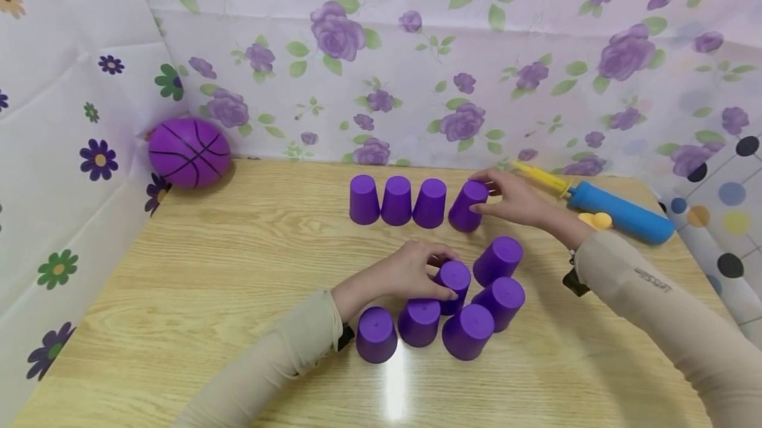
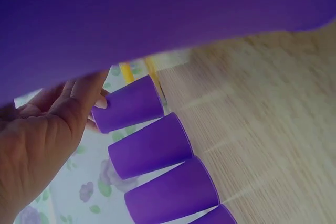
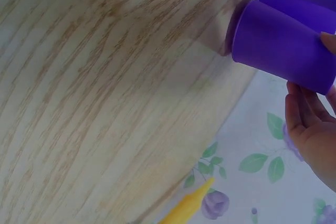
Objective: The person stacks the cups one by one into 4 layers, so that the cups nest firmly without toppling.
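Upside-down purple plastic cups stand in two groups in the head view. My right hand [image 1: 514, 200] grips the rightmost cup [image 1: 466, 208] of the back row, thumb on its near side and fingers behind. In the right wrist view that cup [image 3: 283, 45] leans slightly, its rim close to the tabletop. My left hand [image 1: 411, 272] holds a cup [image 1: 455, 276] in the front cluster between thumb and fingers. A near purple cup [image 2: 157, 14] fills the top of the left wrist view, partly covering my left hand [image 2: 47, 124].
Three more cups [image 1: 396, 201] stand in the back row, and several others [image 1: 468, 332] surround the held front cup. A purple ball [image 1: 189, 152] sits in the back left corner. Back right lie a blue and yellow pump [image 1: 619, 212] and a small yellow object [image 1: 595, 219].
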The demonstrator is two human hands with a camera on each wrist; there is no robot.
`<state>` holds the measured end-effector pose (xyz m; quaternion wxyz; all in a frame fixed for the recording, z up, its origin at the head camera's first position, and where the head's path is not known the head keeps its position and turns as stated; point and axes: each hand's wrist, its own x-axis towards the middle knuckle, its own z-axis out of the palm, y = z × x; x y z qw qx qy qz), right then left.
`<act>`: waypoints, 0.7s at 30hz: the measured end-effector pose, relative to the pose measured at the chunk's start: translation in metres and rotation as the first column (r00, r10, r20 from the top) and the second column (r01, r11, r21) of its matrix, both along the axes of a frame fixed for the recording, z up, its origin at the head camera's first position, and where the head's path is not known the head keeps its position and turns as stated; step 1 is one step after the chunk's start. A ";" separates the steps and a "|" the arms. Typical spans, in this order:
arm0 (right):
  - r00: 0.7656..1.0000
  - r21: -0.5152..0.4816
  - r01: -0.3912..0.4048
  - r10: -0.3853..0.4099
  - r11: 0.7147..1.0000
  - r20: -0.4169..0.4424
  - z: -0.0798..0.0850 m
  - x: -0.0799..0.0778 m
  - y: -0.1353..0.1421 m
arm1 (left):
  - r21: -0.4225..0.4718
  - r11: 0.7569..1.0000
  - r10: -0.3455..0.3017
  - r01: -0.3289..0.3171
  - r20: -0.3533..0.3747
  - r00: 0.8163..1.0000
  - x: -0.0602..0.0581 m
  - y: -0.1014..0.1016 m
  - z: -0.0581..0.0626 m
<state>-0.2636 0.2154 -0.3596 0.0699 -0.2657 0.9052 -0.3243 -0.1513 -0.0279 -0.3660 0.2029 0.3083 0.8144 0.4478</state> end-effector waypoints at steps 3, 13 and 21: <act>1.000 0.015 -0.012 0.012 1.000 -0.007 -0.002 -0.002 -0.002 | -0.019 1.000 0.007 -0.007 -0.016 1.000 0.000 0.001 0.001; 1.000 0.007 -0.027 0.027 1.000 -0.004 -0.006 -0.002 -0.003 | -0.042 0.999 0.020 -0.020 0.005 1.000 0.000 0.003 0.003; 0.999 -0.036 -0.028 0.029 0.999 0.031 -0.010 0.000 -0.003 | -0.010 1.000 0.016 -0.016 -0.003 1.000 -0.002 -0.001 0.000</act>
